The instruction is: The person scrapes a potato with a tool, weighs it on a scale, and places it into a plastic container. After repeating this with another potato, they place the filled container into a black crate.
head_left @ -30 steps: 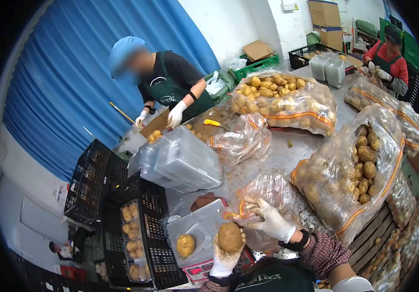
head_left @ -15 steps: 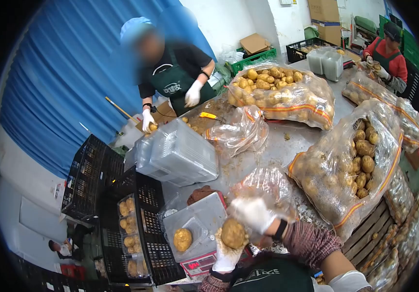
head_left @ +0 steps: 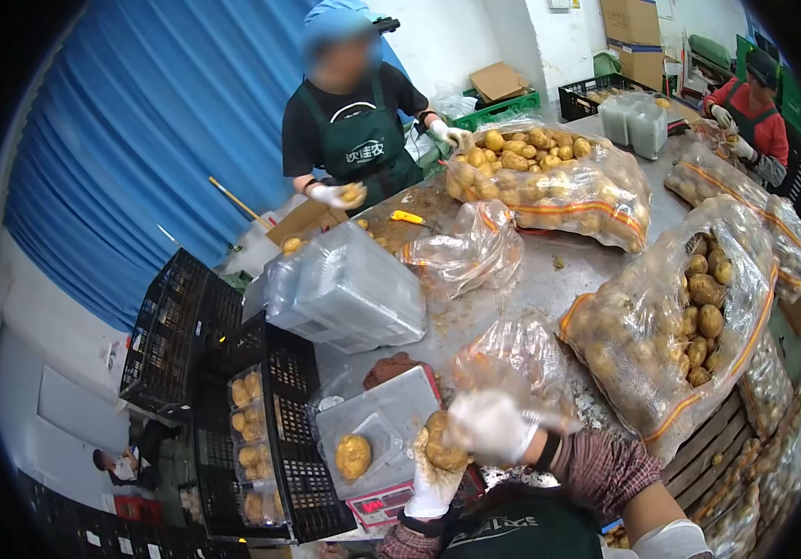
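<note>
My left hand, in a white glove, holds a large potato above the front edge of the table. Against the right side of this potato is my right hand, gloved and blurred by motion; whether it grips anything is unclear. Left of them, one potato lies in a clear plastic tray on a scale with a red display. A brown cloth lies behind the scale.
Stacked clear containers stand behind the scale. Open potato sacks fill the right and back. A black crate with packed potatoes is at left. Two co-workers stand across the table.
The co-worker opposite has straightened, lifted a potato and reached a hand to the back sack. My right hand has shifted slightly around the held potato. The view has shifted slightly.
</note>
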`<action>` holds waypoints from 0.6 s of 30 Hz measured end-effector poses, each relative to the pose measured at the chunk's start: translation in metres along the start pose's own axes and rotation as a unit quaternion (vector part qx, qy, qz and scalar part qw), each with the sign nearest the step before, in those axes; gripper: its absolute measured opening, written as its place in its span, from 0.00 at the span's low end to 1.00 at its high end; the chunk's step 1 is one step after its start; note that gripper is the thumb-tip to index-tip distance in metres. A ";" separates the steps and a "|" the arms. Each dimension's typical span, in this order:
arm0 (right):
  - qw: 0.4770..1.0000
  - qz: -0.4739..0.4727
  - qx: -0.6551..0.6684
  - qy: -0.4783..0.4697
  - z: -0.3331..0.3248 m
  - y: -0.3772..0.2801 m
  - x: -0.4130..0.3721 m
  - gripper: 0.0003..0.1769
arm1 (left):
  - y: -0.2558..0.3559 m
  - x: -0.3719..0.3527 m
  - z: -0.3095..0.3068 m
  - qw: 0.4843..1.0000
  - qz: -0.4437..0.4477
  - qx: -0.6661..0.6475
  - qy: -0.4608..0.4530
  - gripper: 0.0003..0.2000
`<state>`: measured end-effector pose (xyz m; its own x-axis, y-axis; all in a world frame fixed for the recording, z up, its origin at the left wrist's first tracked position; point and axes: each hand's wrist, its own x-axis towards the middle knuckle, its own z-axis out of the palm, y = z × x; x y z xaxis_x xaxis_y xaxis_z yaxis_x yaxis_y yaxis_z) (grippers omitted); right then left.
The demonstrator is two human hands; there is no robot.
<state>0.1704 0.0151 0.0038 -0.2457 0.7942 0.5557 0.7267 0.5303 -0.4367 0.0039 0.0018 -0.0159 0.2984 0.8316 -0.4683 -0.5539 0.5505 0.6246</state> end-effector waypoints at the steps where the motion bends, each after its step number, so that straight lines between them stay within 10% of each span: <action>1: 0.987 -0.031 -0.134 -0.078 -0.018 0.019 0.008 0.11 | 0.004 -0.005 -0.003 0.995 -0.043 -0.042 -0.078 0.34; 6: 0.979 0.188 0.041 0.067 -0.030 0.013 0.005 0.12 | 0.012 0.006 -0.005 0.947 -0.139 -0.240 -0.163 0.34; 11: 0.995 -0.094 -0.016 -0.010 -0.013 -0.031 0.001 0.15 | -0.012 0.009 -0.021 0.991 -0.025 -0.119 -0.056 0.32; 18: 0.997 0.032 -0.061 0.020 -0.011 0.043 0.007 0.16 | 0.004 -0.006 -0.010 0.950 -0.149 -0.225 -0.159 0.38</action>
<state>0.2072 0.0401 -0.0036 -0.1728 0.8116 0.5581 0.8135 0.4371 -0.3837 -0.0073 -0.0014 -0.0169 0.6749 0.6625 -0.3250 -0.6620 0.7381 0.1299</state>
